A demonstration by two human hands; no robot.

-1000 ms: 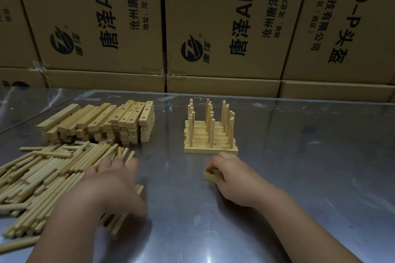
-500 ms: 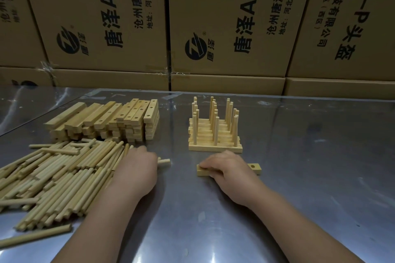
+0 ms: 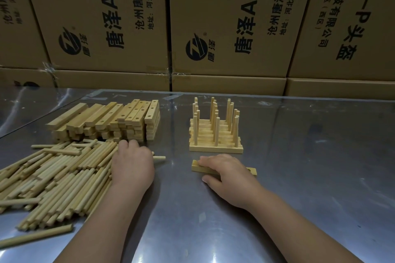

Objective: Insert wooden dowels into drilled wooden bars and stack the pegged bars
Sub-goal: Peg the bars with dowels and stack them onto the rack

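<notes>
Left hand (image 3: 132, 164) curls round a dowel (image 3: 159, 157) (only tip shows); right hand (image 3: 226, 172) grips a half-covered bar (image 3: 197, 166).

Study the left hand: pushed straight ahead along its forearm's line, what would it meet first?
Most likely the stack of pale drilled wooden bars, lying just beyond the left hand, which grips a light wooden dowel; depth is hard to judge, so a gap may remain.
</notes>
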